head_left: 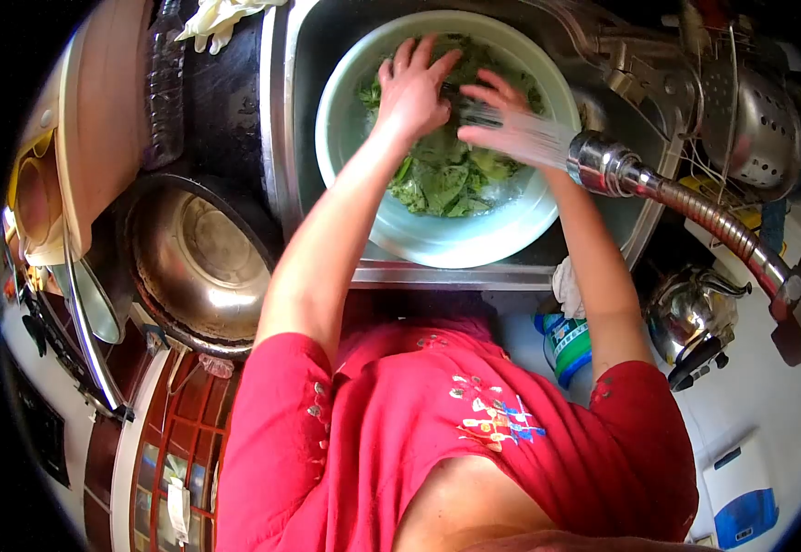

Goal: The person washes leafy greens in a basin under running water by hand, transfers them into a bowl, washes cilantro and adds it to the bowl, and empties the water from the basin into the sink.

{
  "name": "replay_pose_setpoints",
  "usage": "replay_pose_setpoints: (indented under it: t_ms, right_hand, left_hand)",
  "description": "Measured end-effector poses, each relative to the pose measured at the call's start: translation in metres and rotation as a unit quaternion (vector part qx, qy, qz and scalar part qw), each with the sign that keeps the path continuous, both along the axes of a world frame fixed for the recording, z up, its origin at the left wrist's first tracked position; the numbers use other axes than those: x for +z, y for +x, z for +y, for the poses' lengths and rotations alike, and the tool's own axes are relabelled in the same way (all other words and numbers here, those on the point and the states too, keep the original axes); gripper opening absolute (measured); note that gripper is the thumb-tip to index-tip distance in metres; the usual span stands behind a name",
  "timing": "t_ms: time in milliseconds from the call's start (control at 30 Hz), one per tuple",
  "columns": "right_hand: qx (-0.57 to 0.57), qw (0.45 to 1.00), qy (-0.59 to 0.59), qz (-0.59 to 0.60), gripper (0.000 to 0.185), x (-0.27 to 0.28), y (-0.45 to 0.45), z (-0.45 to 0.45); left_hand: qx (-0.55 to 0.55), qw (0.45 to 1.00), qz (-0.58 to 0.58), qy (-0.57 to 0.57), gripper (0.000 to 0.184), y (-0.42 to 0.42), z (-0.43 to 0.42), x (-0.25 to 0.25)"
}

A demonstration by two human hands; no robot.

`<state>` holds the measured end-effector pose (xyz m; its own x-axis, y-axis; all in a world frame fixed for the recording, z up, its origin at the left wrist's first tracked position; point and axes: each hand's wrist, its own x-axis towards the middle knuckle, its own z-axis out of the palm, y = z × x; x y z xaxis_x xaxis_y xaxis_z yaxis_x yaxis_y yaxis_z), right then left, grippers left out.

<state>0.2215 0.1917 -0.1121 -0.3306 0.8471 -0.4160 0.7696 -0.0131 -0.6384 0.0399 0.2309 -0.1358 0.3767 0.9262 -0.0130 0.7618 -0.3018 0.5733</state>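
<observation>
A pale green basin (pixel 345 198) stands in the metal sink, with leafy greens (pixel 446 184) lying in water inside it. Over the basin's far left part, my left hand (pixel 414 92) is open, fingers spread above the leaves; whether the fingertips touch them I cannot tell. My right hand (pixel 506 124) is also open, on the right side of the basin, fingers apart and pointing left. Water sprays from the faucet head (pixel 598 164) across that hand, partly blurring it. Neither hand visibly holds anything.
The faucet's flexible hose (pixel 713 207) reaches in from the right. Left of the sink (pixel 276 110) sits a worn pan (pixel 202 258). A perforated metal holder (pixel 759 129) and a shiny kettle (pixel 695 313) are on the right. A white glove (pixel 221 20) lies at the top left.
</observation>
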Motion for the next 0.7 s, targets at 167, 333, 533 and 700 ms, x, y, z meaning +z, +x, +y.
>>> replay_pose_setpoints:
  t_ms: [167, 333, 533, 700]
  right_hand:
    - [-0.028, 0.978, 0.052, -0.201, 0.09, -0.056, -0.023, -0.009]
    - [-0.055, 0.988, 0.052, -0.138, 0.072, -0.078, -0.037, -0.027]
    - [-0.165, 0.979, 0.029, -0.118, 0.051, -0.086, -0.042, -0.063]
    - [-0.285, 0.935, -0.173, 0.118, 0.051, -0.008, -0.019, -0.062]
  left_hand:
    - [-0.045, 0.982, 0.174, -0.062, 0.076, 0.013, 0.001, -0.032]
    - [0.018, 0.965, 0.174, -0.195, 0.078, -0.004, -0.028, -0.039]
    - [0.203, 0.924, 0.019, -0.325, 0.048, -0.001, -0.04, -0.037]
    - [0.208, 0.871, -0.182, -0.405, 0.051, -0.016, -0.063, 0.014]
